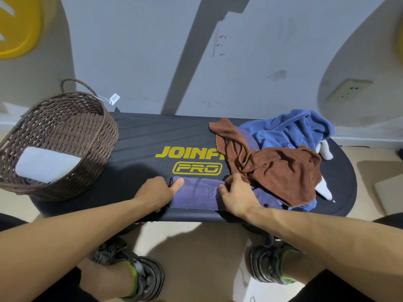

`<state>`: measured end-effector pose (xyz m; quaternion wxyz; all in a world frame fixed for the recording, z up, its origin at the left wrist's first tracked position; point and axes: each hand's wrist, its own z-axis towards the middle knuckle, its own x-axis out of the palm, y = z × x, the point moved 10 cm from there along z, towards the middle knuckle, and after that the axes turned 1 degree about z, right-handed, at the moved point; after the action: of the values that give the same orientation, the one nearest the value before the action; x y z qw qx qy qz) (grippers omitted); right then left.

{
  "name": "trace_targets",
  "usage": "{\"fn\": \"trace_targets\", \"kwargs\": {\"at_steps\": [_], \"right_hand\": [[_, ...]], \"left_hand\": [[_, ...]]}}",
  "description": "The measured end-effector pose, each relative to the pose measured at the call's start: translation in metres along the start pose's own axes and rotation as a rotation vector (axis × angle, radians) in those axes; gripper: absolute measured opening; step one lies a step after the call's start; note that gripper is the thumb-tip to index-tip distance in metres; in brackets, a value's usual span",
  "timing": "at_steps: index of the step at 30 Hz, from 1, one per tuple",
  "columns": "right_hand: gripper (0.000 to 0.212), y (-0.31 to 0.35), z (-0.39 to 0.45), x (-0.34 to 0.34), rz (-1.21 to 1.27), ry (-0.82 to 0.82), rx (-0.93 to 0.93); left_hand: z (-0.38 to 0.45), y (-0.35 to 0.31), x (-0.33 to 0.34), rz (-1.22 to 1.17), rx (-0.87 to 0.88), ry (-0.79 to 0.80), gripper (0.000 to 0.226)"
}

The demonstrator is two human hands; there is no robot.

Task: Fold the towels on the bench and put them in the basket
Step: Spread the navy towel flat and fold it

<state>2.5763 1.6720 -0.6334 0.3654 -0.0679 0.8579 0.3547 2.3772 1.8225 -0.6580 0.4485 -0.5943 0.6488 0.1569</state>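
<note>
The dark purple terry towel (197,196) lies flattened at the near edge of the black textured plastic desk (139,138) with yellow lettering, and both hands work on it: the left hand (156,194) holds its left end, thumb laid flat on top and fingers tucked under the edge, while the right hand (236,194) pinches the cloth further right, fingers curled into the fabric. To fold it well, I would judge that the two ends should be kept level and taut, edges matched before the crease is pressed, and the far part drawn free first. That is the snag: the crumpled rust-brown towel (281,171) lies over the purple one's right portion, with the bunched blue fleece towel (290,129) behind it and a white cloth (325,188) poking out beneath. The round brown woven wicker basket (91,136) stands at the desk's left end, already holding a folded pale grey towel (46,163).
</note>
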Motion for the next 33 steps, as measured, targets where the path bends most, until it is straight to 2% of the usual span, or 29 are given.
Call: {"fn": "trace_targets", "kwargs": {"at_steps": [3, 5, 7, 9, 11, 13, 15, 18, 20, 21, 22, 26, 28, 30, 33], "right_hand": [[0.031, -0.003, -0.002, 0.003, -0.005, 0.054, 0.019], [0.033, -0.004, -0.001, 0.005, -0.022, 0.089, 0.023], [0.032, -0.001, -0.001, 0.006, -0.004, 0.109, 0.024], [0.030, 0.000, -0.002, 0.009, -0.009, 0.165, 0.029], [0.029, 0.005, 0.000, 0.008, -0.113, 0.231, 0.021], [0.022, 0.013, 0.005, -0.003, -0.290, 0.219, -0.004], [0.046, 0.027, 0.010, -0.020, -0.343, 0.166, -0.049], [0.094, 0.064, 0.004, -0.038, -0.179, 0.184, -0.211], [0.119, 0.087, -0.004, -0.045, -0.147, 0.254, -0.338], [0.122, 0.097, -0.010, -0.046, -0.120, 0.301, -0.385], [0.119, 0.104, -0.015, -0.047, -0.076, 0.343, -0.418], [0.070, 0.123, -0.031, -0.048, 0.139, 0.503, -0.477], [0.063, 0.125, -0.037, -0.045, 0.196, 0.555, -0.449], [0.051, 0.132, -0.044, -0.042, 0.202, 0.603, -0.482], [0.030, 0.144, -0.059, -0.037, 0.141, 0.642, -0.533]], "left_hand": [[-0.003, 0.001, 0.003, -0.060, -0.055, 0.040, 0.079], [-0.003, 0.000, 0.009, -0.216, -0.115, 0.115, 0.078], [-0.005, 0.000, 0.014, -0.411, -0.191, 0.182, 0.073], [-0.005, 0.000, 0.014, -0.493, -0.234, 0.199, 0.066], [-0.003, -0.005, 0.011, -0.530, -0.218, 0.192, 0.057], [-0.002, -0.021, 0.003, -0.644, -0.143, 0.193, 0.048], [-0.006, -0.047, -0.006, -0.814, -0.030, 0.234, 0.046], [-0.020, -0.087, -0.028, -0.906, 0.175, 0.277, 0.038], [-0.031, -0.107, -0.046, -0.816, 0.265, 0.246, 0.058], [-0.036, -0.116, -0.054, -0.770, 0.295, 0.228, 0.066], [-0.042, -0.124, -0.062, -0.748, 0.327, 0.224, 0.069], [-0.069, -0.157, -0.097, -0.741, 0.505, 0.262, 0.058], [-0.076, -0.162, -0.126, -0.749, 0.570, 0.214, 0.046], [-0.088, -0.164, -0.151, -0.586, 0.665, 0.159, 0.034], [-0.103, -0.157, -0.169, -0.331, 0.746, 0.097, 0.030]]}}
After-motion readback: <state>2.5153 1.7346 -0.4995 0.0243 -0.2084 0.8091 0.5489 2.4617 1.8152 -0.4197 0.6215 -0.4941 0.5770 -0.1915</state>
